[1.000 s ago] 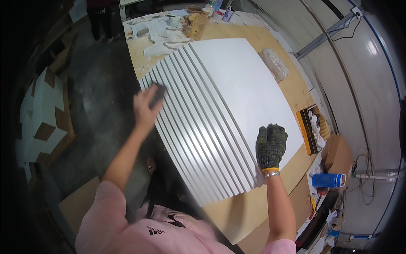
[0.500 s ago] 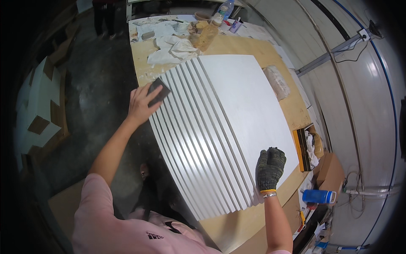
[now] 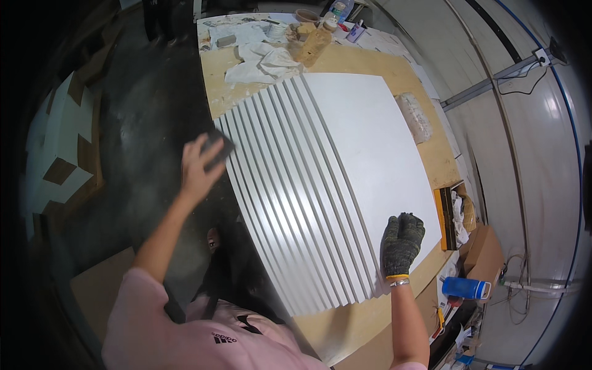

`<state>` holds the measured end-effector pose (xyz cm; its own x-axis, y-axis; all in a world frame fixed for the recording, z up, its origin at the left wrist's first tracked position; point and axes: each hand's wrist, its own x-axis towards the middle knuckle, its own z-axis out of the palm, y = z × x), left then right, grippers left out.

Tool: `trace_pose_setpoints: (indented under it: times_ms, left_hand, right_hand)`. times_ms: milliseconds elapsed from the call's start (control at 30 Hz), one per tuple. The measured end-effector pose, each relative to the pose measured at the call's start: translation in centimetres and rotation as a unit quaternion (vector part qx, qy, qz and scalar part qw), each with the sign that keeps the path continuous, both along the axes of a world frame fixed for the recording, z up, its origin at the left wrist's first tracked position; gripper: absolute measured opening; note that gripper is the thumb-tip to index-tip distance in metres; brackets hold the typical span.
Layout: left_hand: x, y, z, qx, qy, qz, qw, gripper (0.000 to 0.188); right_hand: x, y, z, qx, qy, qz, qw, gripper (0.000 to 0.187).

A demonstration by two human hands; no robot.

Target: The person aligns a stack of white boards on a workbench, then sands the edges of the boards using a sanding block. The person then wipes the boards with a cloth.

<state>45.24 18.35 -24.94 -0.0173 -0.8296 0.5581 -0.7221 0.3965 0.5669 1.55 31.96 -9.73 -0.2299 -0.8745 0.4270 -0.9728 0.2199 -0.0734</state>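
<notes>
My bare left hand (image 3: 200, 166) grips a dark grey sanding block (image 3: 221, 148), slightly blurred, at the left edge of the white panels (image 3: 364, 135). The panels lie overlapped in a stepped stack on the table, with several narrow strips showing on the left and one broad face on the right. My right hand (image 3: 402, 243), in a dark knitted glove with a yellow cuff, rests on the broad face near its lower right side. Its fingers lie close together against the surface, and it holds nothing that I can see.
The tan tabletop (image 3: 345, 61) carries a white cloth (image 3: 265, 65), an amber bottle (image 3: 317, 43) and a wrapped white bundle (image 3: 412, 117). At right are an open box (image 3: 450, 216) and a blue bottle (image 3: 464, 287). Boxed white pieces (image 3: 65, 142) stand left; a person's legs (image 3: 158, 21) show behind.
My left hand and the sanding block have moved down and left, from over the panels' upper left corner to their outer edge. The right hand stays on the panel while the view has shifted slightly.
</notes>
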Motion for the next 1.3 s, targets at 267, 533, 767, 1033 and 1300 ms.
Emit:
trace_pose_setpoints:
  times_ms: [267,533,767,1033,1300]
  left_hand:
    - [-6.5,4.7,-2.4,0.022,0.064,0.034,0.997,0.054]
    - [-8.2,22.6,0.3,0.062,0.077,-0.336,0.937,0.050]
    - [-10.4,23.0,-2.2,0.055,0.034,-0.189,0.980,0.061]
    - [-11.5,26.7,2.2,0.059,0.049,-0.296,0.952,0.055]
    - [-12.3,32.0,1.0,0.039,0.066,-0.459,0.885,0.052]
  right_hand:
    - [-0.2,-0.2,-0.5,-0.017,-0.025,-0.003,1.000,0.020]
    - [0.1,-0.2,-0.4,0.003,-0.004,0.010,1.000,0.017]
    - [0.5,-0.6,-0.5,-0.065,0.015,0.025,0.997,0.019]
    - [-0.9,-0.3,-0.5,-0.028,0.062,0.012,0.998,0.026]
    - [-0.4,-0.3,-0.3,0.023,0.032,-0.022,0.999,0.035]
